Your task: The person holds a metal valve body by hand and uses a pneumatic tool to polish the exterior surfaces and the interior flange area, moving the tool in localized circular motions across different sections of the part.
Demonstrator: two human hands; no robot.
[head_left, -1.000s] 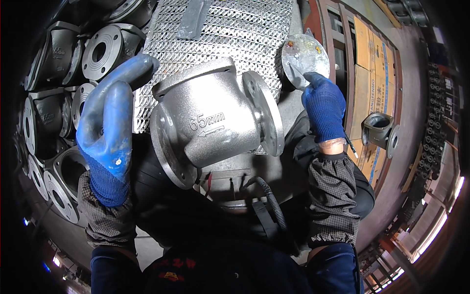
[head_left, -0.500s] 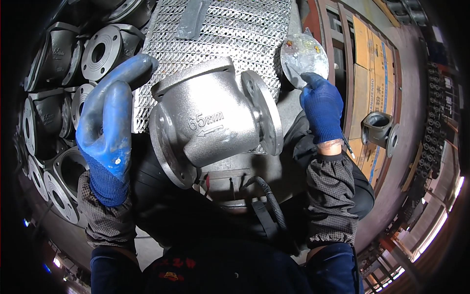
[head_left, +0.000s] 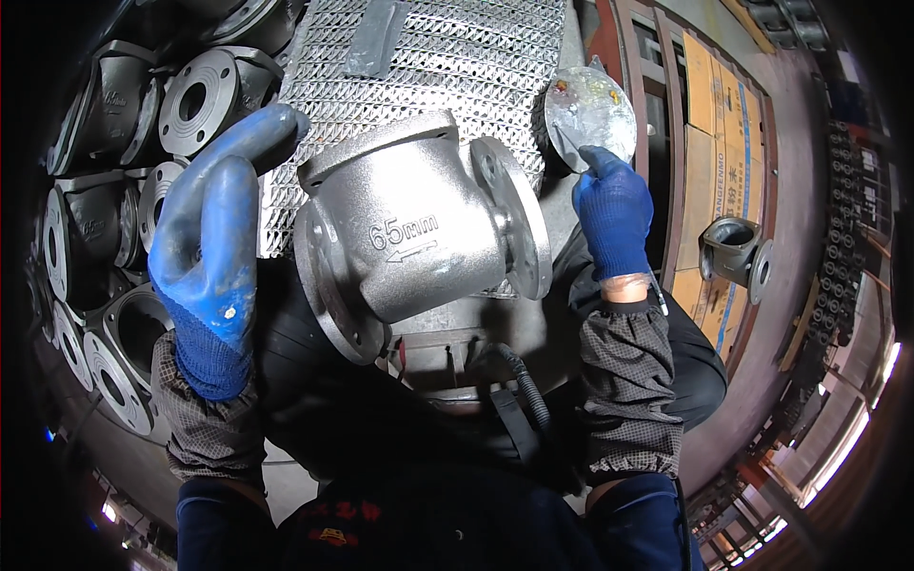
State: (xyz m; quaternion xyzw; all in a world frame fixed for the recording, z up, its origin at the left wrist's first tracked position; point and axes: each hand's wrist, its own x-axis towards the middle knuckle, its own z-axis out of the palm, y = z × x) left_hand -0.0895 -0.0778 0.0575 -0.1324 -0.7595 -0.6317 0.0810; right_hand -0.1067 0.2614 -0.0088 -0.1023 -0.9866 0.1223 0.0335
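Note:
A grey cast-metal valve body [head_left: 409,228] with flanges lies tilted on its side in front of me. My left hand [head_left: 214,228], in a blue coated glove, is at its left; the fingers are stretched and nothing shows between them. My right hand [head_left: 617,214], in a blue knitted glove, is closed around a thin stick-like tool [head_left: 659,293], whose pale rear end sticks out by the wrist. The tool's front end reaches a round metal plate [head_left: 602,114] with orange and yellow smears. Its exact tip is hard to make out.
A metal mesh sheet [head_left: 438,62] lies beneath the valve body, with a flat grey piece [head_left: 377,38] on it. Several flanged castings [head_left: 200,103] are stacked at left. Cardboard boxes [head_left: 709,171] and another casting [head_left: 735,249] stand at right. A ribbed hose [head_left: 528,381] runs below.
My right hand has shifted a little left with the stick-like tool, whose rear end swung left too. My left hand stays in place, and the valve body has barely moved.

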